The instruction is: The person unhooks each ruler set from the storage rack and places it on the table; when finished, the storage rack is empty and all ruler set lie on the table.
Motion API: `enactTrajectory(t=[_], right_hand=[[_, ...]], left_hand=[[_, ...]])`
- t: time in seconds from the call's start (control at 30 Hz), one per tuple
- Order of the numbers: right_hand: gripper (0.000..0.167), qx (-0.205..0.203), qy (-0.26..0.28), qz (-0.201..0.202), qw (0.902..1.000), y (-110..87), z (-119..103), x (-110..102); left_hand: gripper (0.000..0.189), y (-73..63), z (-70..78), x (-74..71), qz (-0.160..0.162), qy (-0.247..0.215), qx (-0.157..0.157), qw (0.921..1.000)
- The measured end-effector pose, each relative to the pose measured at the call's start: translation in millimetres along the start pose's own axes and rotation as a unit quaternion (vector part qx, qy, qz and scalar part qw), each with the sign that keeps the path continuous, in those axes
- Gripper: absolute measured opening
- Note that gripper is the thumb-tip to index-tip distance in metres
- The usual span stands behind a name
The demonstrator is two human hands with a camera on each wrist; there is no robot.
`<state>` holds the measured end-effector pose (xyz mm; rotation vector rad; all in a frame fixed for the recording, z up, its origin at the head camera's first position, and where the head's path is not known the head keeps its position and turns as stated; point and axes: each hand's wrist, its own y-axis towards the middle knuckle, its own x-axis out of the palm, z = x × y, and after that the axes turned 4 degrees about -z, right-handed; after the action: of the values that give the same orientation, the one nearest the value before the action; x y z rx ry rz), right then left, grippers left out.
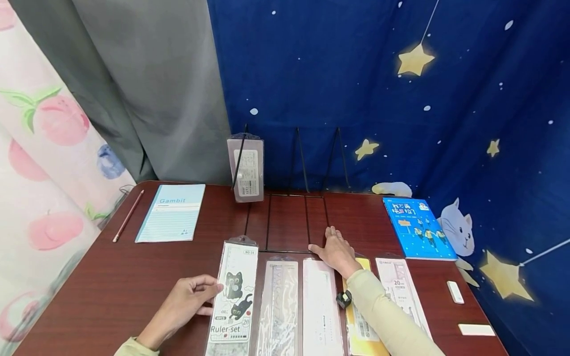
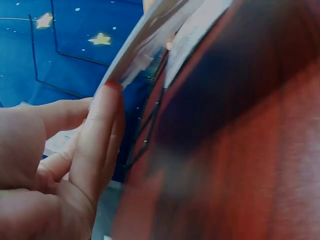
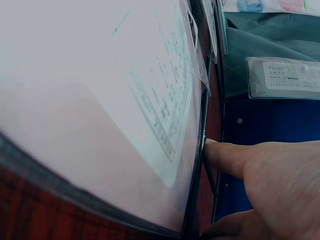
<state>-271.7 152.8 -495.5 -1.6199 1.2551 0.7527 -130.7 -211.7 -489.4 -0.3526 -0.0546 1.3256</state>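
Observation:
My left hand [image 1: 184, 301] pinches the left edge of a ruler set [image 1: 233, 296] in a clear packet with black cats printed on it. In the left wrist view the thumb and fingers of that hand [image 2: 90, 145] are on either side of the packet's edge. My right hand [image 1: 336, 252], fingers extended, rests at the front right corner of a black wire rack [image 1: 287, 251]. Its thumb touches the rack's base in the right wrist view. On the rack's left prong hangs a packet [image 1: 248, 170] with its label facing out.
Several flat packets lie along the front, including a clear ruler packet [image 1: 278, 301], a pink-white one [image 1: 321, 306] and a yellow one [image 1: 362, 331]. A notebook [image 1: 173, 212] and pencil [image 1: 129, 215] lie left. A blue book [image 1: 418, 227] and white eraser [image 1: 455, 292] are right.

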Motion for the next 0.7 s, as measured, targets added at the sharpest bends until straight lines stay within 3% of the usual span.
enactTrajectory(t=[0.3,0.7], right_hand=[[0.095,0.001,0.007,0.002,1.0000,-0.7,0.2,-0.2],[0.095,-0.002,0.010,0.002,0.9999,0.1,1.6,1.4]], left_hand=[[0.021,1.2,-7.5,5.4,0.038,0.101,0.006,0.9941],[0.015,-0.2,-11.1,10.9,0.064,0.140,-0.001,0.9881]])
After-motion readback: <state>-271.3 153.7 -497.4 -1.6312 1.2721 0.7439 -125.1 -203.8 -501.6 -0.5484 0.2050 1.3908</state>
